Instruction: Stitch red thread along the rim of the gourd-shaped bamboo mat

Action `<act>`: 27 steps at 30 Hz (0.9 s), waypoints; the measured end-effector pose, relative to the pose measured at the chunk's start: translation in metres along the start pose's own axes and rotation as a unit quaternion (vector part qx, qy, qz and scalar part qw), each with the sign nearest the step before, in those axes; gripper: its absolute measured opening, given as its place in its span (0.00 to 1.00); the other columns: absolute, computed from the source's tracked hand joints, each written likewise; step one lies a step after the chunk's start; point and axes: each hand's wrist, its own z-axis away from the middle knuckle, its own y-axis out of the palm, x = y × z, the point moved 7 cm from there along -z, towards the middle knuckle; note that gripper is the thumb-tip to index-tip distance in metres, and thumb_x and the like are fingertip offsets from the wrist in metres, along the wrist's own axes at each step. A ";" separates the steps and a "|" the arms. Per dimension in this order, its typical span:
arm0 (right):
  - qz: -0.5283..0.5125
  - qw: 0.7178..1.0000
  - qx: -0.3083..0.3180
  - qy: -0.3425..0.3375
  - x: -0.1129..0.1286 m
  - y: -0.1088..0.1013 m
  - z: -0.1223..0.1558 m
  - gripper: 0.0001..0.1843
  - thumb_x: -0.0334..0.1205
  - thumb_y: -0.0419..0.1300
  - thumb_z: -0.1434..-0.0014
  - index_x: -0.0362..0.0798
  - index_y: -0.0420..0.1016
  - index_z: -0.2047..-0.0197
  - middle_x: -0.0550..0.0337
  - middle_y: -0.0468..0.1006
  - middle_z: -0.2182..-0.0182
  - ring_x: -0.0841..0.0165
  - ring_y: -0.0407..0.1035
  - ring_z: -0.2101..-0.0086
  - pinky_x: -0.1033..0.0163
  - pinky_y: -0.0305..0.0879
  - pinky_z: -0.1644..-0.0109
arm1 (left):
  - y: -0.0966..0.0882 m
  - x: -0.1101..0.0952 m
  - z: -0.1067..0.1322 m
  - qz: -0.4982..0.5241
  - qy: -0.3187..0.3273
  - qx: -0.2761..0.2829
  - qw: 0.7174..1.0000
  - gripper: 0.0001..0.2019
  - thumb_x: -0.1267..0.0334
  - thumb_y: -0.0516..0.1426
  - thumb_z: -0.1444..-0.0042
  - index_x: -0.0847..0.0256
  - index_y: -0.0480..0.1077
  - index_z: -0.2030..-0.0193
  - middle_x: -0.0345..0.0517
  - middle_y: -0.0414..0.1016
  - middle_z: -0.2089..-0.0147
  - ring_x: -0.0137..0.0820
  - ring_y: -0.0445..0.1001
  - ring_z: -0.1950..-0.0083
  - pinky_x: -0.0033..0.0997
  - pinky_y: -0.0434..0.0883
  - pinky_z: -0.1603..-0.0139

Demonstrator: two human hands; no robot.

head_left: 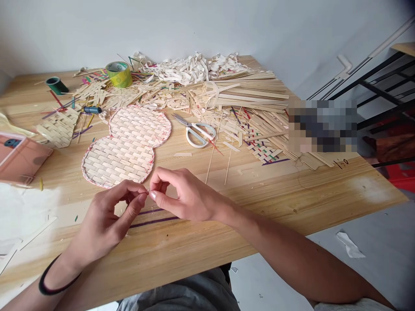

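Thin strand point(148, 191), too fine to identify, held right at fingertips, above table point(279, 207). Left hand point(112, 211) and right hand point(186, 194) pinched narrow on it, tips almost meeting. Woven mat point(129, 144) just beyond fingers; scissors point(197, 133) right of mat; tape roll point(119, 77), green spool point(57, 86) farther back.

Plain pale grey-white wall point(207, 30) behind and at right, shading darker rightward. Light brown wood-grain table point(292, 211), far edge close to back wall. Dark handwritten marks point(341, 164) near table's right corner. Whitish glare on table's left side and right corner. Black metal-barred frame point(382, 93) at right, light wooden board point(403, 48) on top. Pale grey floor point(389, 259), crumpled white scrap point(350, 245) lying there.
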 end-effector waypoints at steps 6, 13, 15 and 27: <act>-0.001 1.000 0.001 -0.002 0.000 0.000 0.000 0.04 0.35 0.60 0.32 0.48 0.68 0.61 0.63 0.75 0.68 0.69 0.70 0.66 0.63 0.66 0.58 | 0.001 -0.003 0.000 0.001 0.005 0.004 1.000 0.04 0.62 0.58 0.26 0.54 0.74 0.53 0.36 0.79 0.61 0.25 0.78 0.61 0.23 0.72 0.60; -0.001 1.000 0.000 0.000 0.000 0.000 0.000 0.04 0.34 0.60 0.32 0.48 0.68 0.61 0.63 0.76 0.68 0.69 0.70 0.66 0.63 0.66 0.58 | -0.001 -0.004 0.000 -0.004 0.009 0.002 1.000 0.04 0.62 0.58 0.27 0.54 0.74 0.54 0.36 0.79 0.62 0.25 0.78 0.62 0.23 0.72 0.61; -0.002 1.000 -0.002 0.002 0.000 0.000 0.000 0.04 0.34 0.60 0.32 0.48 0.68 0.61 0.63 0.76 0.68 0.69 0.70 0.66 0.63 0.66 0.58 | -0.001 -0.005 -0.001 -0.007 0.007 0.001 1.000 0.04 0.62 0.58 0.27 0.55 0.74 0.54 0.37 0.80 0.62 0.26 0.78 0.63 0.23 0.72 0.62; -0.002 1.000 0.001 0.002 0.001 0.000 0.000 0.04 0.35 0.59 0.31 0.48 0.69 0.60 0.62 0.76 0.67 0.69 0.71 0.66 0.62 0.67 0.57 | 0.000 -0.007 -0.003 -0.013 -0.010 0.001 1.000 0.06 0.60 0.58 0.27 0.56 0.76 0.55 0.37 0.81 0.64 0.27 0.78 0.65 0.24 0.71 0.63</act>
